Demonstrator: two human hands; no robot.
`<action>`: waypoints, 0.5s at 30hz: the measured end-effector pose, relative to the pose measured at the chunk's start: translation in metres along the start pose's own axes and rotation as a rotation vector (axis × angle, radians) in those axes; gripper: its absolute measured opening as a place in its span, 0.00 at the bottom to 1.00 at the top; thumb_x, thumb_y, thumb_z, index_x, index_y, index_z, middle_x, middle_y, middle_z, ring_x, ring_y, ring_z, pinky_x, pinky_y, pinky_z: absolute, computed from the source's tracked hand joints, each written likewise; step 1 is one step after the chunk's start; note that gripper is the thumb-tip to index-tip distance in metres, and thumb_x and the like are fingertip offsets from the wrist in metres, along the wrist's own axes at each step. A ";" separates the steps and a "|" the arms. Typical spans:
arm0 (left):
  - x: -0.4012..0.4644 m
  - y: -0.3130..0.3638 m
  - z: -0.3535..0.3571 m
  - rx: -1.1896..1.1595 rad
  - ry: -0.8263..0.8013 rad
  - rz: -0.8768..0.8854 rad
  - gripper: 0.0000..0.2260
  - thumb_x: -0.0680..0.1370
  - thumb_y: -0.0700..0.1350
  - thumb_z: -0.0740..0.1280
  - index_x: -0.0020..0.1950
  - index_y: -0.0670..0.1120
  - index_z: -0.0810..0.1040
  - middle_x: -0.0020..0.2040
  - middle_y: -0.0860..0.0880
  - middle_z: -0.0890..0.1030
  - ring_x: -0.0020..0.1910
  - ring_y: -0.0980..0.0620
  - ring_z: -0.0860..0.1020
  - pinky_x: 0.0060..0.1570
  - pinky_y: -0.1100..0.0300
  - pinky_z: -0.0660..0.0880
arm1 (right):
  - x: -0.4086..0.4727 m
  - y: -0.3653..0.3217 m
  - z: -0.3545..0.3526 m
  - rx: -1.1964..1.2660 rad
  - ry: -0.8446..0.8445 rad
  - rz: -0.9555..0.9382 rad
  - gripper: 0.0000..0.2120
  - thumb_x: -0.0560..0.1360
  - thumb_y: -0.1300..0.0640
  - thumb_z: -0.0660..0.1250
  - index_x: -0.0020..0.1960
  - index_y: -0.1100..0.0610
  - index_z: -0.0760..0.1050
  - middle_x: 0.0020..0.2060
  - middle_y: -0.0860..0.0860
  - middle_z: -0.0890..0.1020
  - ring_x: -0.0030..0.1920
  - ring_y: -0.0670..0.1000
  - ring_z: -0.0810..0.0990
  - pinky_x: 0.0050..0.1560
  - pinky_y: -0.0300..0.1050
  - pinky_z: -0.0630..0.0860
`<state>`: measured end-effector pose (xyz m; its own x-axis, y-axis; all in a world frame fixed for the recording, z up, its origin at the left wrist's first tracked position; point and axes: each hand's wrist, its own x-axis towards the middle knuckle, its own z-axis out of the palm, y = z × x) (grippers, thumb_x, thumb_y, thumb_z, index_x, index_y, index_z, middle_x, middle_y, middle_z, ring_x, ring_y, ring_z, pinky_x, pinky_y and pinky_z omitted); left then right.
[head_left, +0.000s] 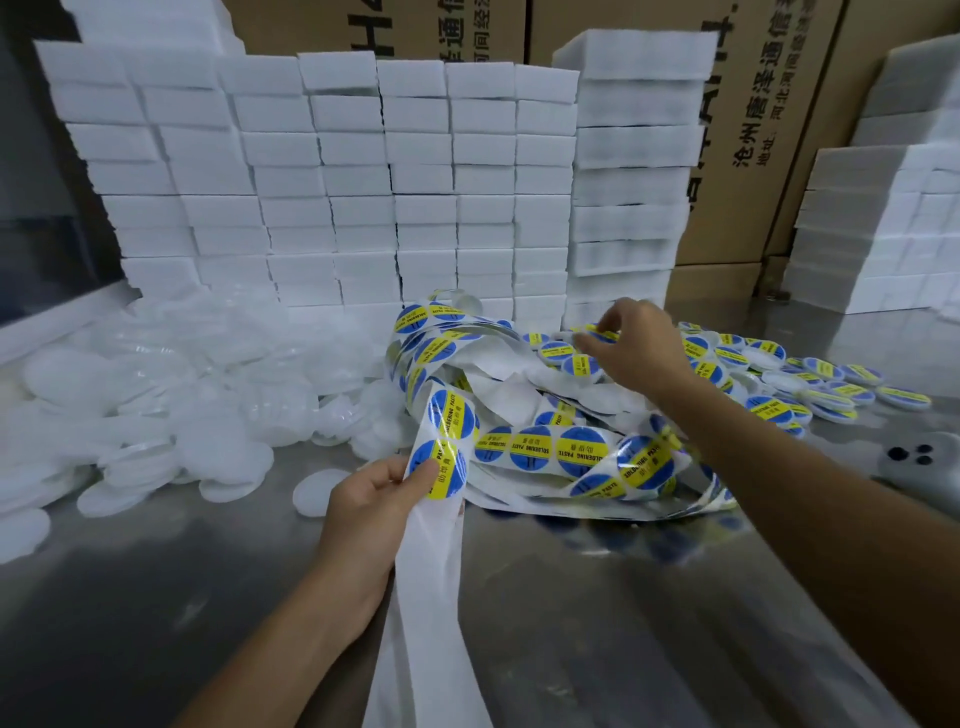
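The right hand (636, 348) covers most of what it pinches between thumb and fingertips. It looks like one labelled lid (597, 332), though the grip itself is hard to read. The bare tail of the label strip (545, 449) runs off the bottom of the view, past the table's near edge, and its tangled middle hides its own lower loops. At the right edge of the table a grey object (914, 454) with three black dots is cut off and cannot be identified.

The left hand (371, 506) is curled round the strip near the middle of the table, thumb pressing one round sticker (439, 470). The stickers are glossy discs, blue with a yellow band, on white backing paper. A heap of labelled lids (810, 374) lies toward the table's right edge. The plain lids (171, 395), translucent white and round, are piled toward its left edge.

The table (156, 597) is dull brushed metal that reflects the strip. White foam blocks (363, 182) are stacked along its far edge, with printed cardboard boxes (753, 130) behind them.
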<state>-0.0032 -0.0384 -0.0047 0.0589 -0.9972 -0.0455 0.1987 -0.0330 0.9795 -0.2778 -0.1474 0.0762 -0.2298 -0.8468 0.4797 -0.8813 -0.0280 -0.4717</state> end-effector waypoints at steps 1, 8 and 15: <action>0.001 -0.001 0.000 0.010 -0.007 0.006 0.07 0.73 0.46 0.73 0.43 0.42 0.84 0.46 0.42 0.85 0.48 0.41 0.82 0.59 0.41 0.75 | 0.010 0.008 0.003 -0.070 -0.023 0.009 0.17 0.74 0.44 0.71 0.51 0.58 0.76 0.52 0.56 0.77 0.46 0.54 0.75 0.44 0.46 0.71; 0.004 -0.004 -0.002 0.030 0.026 0.043 0.17 0.72 0.55 0.72 0.39 0.39 0.80 0.47 0.32 0.80 0.42 0.45 0.75 0.48 0.50 0.71 | 0.028 0.037 0.032 -0.258 -0.216 0.096 0.14 0.78 0.45 0.65 0.47 0.57 0.74 0.49 0.56 0.80 0.47 0.58 0.77 0.47 0.52 0.75; 0.007 -0.007 -0.004 -0.004 -0.007 0.049 0.15 0.73 0.45 0.72 0.41 0.33 0.73 0.38 0.38 0.77 0.40 0.44 0.72 0.45 0.50 0.69 | 0.024 0.017 0.022 -0.299 -0.287 0.079 0.24 0.80 0.40 0.57 0.71 0.52 0.69 0.69 0.54 0.74 0.68 0.59 0.72 0.69 0.62 0.65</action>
<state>0.0001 -0.0452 -0.0132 0.0623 -0.9980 0.0040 0.1994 0.0163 0.9798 -0.2893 -0.1799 0.0640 -0.2142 -0.9550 0.2049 -0.9563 0.1624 -0.2430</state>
